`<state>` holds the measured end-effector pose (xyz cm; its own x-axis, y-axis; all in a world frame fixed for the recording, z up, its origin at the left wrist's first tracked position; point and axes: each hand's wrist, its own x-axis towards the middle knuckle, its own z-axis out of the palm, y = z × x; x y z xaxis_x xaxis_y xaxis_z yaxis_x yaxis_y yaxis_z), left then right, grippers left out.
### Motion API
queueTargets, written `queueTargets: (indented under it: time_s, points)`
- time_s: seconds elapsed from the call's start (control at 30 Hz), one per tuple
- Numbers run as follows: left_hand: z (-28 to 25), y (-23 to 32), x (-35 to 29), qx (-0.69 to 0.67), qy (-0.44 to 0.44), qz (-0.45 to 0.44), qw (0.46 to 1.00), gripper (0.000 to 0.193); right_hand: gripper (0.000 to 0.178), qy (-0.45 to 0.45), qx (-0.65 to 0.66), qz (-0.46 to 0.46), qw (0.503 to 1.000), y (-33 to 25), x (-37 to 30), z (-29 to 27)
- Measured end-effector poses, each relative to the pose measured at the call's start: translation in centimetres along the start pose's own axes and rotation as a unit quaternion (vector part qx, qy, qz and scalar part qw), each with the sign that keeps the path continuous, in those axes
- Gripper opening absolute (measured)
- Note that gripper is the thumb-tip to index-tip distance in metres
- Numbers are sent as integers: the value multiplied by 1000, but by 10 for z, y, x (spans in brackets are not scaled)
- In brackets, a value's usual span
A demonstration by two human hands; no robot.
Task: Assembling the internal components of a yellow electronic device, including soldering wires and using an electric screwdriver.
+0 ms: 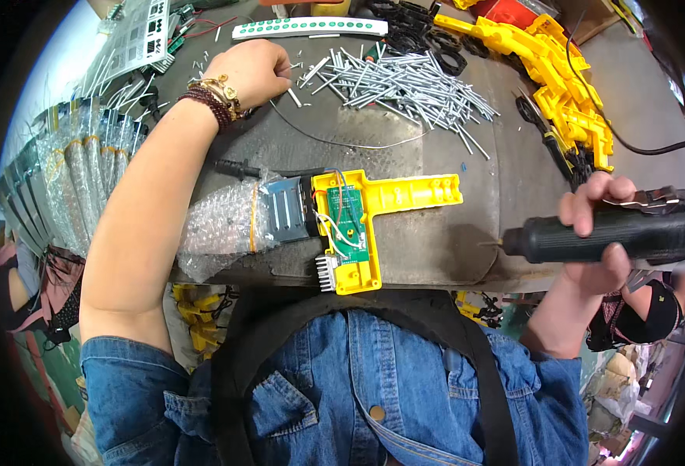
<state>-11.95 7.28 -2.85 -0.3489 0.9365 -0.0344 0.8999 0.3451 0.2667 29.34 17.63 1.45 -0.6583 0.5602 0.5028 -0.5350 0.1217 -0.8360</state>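
My left hand (253,71) is at the back of the table with its fingers curled closed, beside loose small screws and a pile of long silver rods (408,89). Whatever its fingertips hold is hidden. In my right hand (603,213) is a black electric screwdriver (614,233), its bit pointing left over the table's front right. Between my hands lies a yellow half housing (416,194), apart from both. A green circuit board (350,206) with wires and a finned metal piece (325,273) sit in it. A bubble-wrapped part (222,225) extends from its left side.
Yellow housings (544,62) are heaped at the back right, with pliers (556,147) beside them. Several bubble-wrapped parts (86,171) line the left. A white strip with green dots (311,29) and black plastic rings (412,31) lie behind. A black cable (630,144) hangs at right.
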Motion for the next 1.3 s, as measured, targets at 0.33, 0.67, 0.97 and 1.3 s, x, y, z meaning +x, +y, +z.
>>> queueTargets:
  time_s: [0.33,0.67,0.97,1.3]
  points:
    - [5,16,-1,37,56,-18,998,20,78,-73,-67,-14,995,26,-5,25]
    - [15,12,18,1,20,-27,999,22,76,20,-69,-2,997,30,-10,25]
    - [16,-12,1,-120,120,52,984,16,70,-39,-49,-19,998,28,2,33]
    - [13,70,-135,-277,176,281,902,22,70,-199,93,-72,973,5,57,80]
